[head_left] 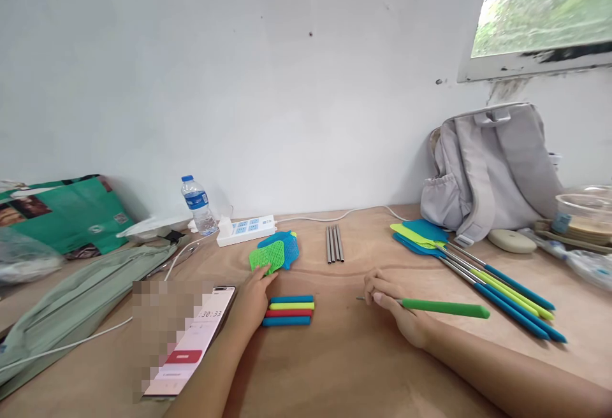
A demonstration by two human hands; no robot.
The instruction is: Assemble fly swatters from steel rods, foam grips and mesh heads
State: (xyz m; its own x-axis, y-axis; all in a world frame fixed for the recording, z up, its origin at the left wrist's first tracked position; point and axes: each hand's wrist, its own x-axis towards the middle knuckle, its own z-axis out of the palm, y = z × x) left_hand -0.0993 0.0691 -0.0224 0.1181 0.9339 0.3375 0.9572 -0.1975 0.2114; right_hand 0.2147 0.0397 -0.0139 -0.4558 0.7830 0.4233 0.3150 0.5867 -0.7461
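My right hand (389, 297) is closed around a metal rod with a green handle (444, 308). The handle points right, and a short bit of the rod's bare tip sticks out to the left of my fingers. My left hand (255, 294) has its fingers at the lower end of a green mesh fly swatter head (268, 256), which overlaps blue swatter heads (291, 251). Beside that hand lie several loose handles (289, 313) in blue, yellow-green and red. Several bare metal rods (335, 244) lie side by side farther back.
Assembled fly swatters (497, 287) lie on the right, before a grey backpack (497, 163). A phone (201, 335) rests by my left forearm. Behind are a white power strip (246, 230) and a water bottle (198, 204). A green bag (71, 214) stands far left.
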